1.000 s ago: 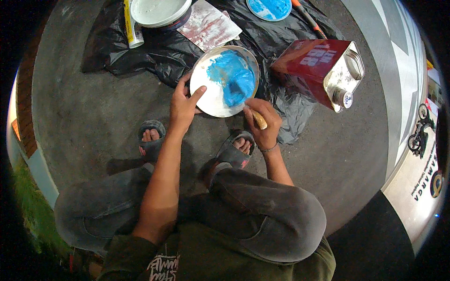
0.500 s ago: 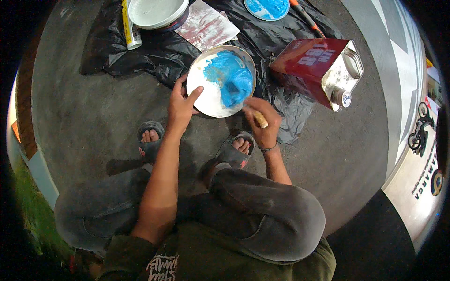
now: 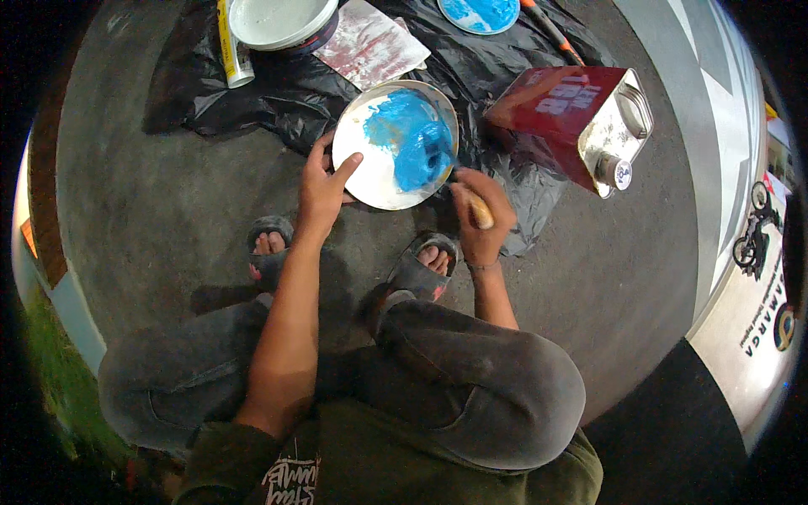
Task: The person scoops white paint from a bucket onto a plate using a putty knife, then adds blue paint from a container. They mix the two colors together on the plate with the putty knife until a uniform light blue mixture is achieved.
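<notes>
My left hand (image 3: 324, 189) grips the left rim of a round white metal lid or pan (image 3: 364, 168), thumb on its face. A thick mass of bright blue paste (image 3: 402, 130) spreads over the lid's upper and right part. My right hand (image 3: 484, 215) is closed on the wooden handle (image 3: 480, 210) of a tool, probably a putty knife; its blade is blurred and reaches into the blue paste at the lid's right side. A large dark-red metal can (image 3: 547, 118) with a silver top and screw cap stands just right of the lid.
Black plastic sheeting (image 3: 194, 101) lies ahead with a white bucket (image 3: 282, 17), yellow tube (image 3: 231, 46), stained abrasive sheets (image 3: 366, 46), a blue-smeared lid (image 3: 475, 13) and an orange-handled tool (image 3: 551, 29). My sandalled feet rest on dark pavement (image 3: 168, 202); a small motorbike shape (image 3: 753, 227) sits far right.
My right hand with the tool has moved slightly up and to the right, its blade blurring in the paste. The lid in my left hand has shifted a little left.
</notes>
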A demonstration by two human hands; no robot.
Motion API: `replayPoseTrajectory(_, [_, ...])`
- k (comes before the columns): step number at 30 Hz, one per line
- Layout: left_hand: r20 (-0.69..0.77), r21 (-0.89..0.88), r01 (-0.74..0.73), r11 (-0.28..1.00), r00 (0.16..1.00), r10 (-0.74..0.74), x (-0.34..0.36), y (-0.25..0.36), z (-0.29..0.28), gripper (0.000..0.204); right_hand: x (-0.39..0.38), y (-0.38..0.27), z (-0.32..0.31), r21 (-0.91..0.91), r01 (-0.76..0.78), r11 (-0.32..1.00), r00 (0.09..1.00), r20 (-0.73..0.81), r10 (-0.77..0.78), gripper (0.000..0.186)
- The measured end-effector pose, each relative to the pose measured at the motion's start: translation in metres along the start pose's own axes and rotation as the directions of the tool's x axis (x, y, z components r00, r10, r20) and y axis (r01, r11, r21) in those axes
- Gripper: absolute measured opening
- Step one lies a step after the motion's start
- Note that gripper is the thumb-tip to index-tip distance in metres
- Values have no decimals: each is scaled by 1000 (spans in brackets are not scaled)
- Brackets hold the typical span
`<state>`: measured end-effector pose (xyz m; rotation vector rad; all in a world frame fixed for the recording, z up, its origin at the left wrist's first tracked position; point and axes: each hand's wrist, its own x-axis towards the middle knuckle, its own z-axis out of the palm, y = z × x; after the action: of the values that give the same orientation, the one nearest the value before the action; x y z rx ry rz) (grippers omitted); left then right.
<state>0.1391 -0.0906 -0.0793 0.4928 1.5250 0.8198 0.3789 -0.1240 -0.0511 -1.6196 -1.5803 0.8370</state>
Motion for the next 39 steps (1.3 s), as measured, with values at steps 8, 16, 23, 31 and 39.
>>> replayPoseTrajectory(8, [11, 41, 0, 999, 1000, 0, 1, 0, -2, 61, 10, -4, -7, -75, 112, 991, 990, 98, -104, 19])
replayPoseTrajectory(16, [41, 18, -17, 1000, 999, 16, -1, 6, -4, 62, 19, -10, -17, -55, 90, 994, 973, 220, -76, 18])
replayPoseTrajectory(23, [56, 2, -11, 1000, 998, 11, -1, 11, -4, 65, 21, -9, -18, -58, 54, 997, 978, 205, -41, 19])
replayPoseTrajectory(31, [55, 17, 21, 1000, 998, -22, -2, 18, -3, 61, 16, -1, -21, -38, -93, 995, 993, 65, 95, 14])
replayPoseTrajectory(39, [65, 38, 23, 999, 998, -26, 0, 13, -7, 59, 6, 12, -22, 54, -165, 985, 986, 10, 165, 15])
